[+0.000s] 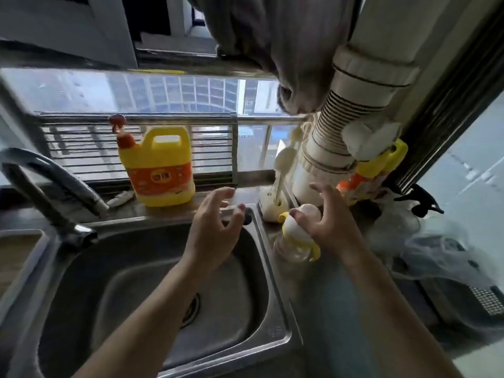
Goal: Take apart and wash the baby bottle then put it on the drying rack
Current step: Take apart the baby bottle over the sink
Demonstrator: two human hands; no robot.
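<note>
Head view: right hand (pixel 334 227) at baby bottle (pixel 293 242), left hand (pixel 212 236) over sink (pixel 122 282).

There are two hands, one left hand (pixel 215 230) and one right hand (pixel 331 227). There is one baby bottle (pixel 293 241), one sink (pixel 275 309), one tap (pixel 49 192) and one fat white pipe (pixel 354 105). There are two yellow jugs, one big jug (pixel 161 170) on the left and one smaller jug (pixel 381 162) on the right, plus one white brush (pixel 283 165) standing in one holder (pixel 272 210).
</note>
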